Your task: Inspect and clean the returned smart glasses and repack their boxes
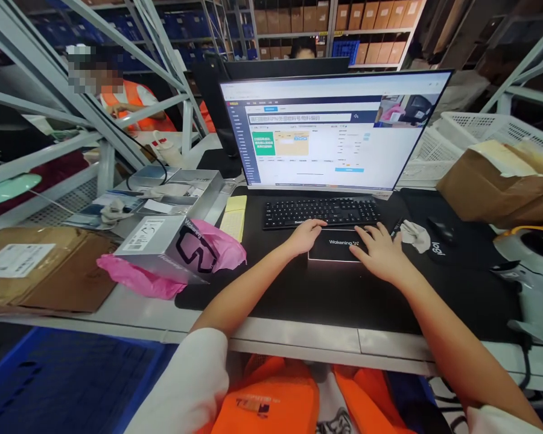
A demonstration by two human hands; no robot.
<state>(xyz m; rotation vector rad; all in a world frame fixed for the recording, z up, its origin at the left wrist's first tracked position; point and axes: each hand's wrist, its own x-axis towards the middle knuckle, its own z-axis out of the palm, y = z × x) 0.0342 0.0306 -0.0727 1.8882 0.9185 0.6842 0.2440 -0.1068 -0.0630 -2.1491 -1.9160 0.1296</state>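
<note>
A flat black box [337,244] printed "Wakening" lies on the black desk mat, just in front of the keyboard [321,212]. At its back left corner is my left hand [306,237], with the fingers bent together on the box's edge. My right hand [382,253] is over the right end of the box, its fingers spread and the thumb touching the top. A grey carton [160,244] with a goggle picture stands to the left in a pink plastic bag [140,277]. A crumpled white tissue [415,236] and a pen [396,228] lie beside my right hand.
Behind the keyboard stands a lit monitor [317,150]. Brown cartons [49,265] and an open grey box [185,187] occupy the left. A mouse [441,229], a handheld scanner [529,289] and a brown parcel [489,187] are at right. A co-worker in an orange vest [136,102] sits beyond the metal frame.
</note>
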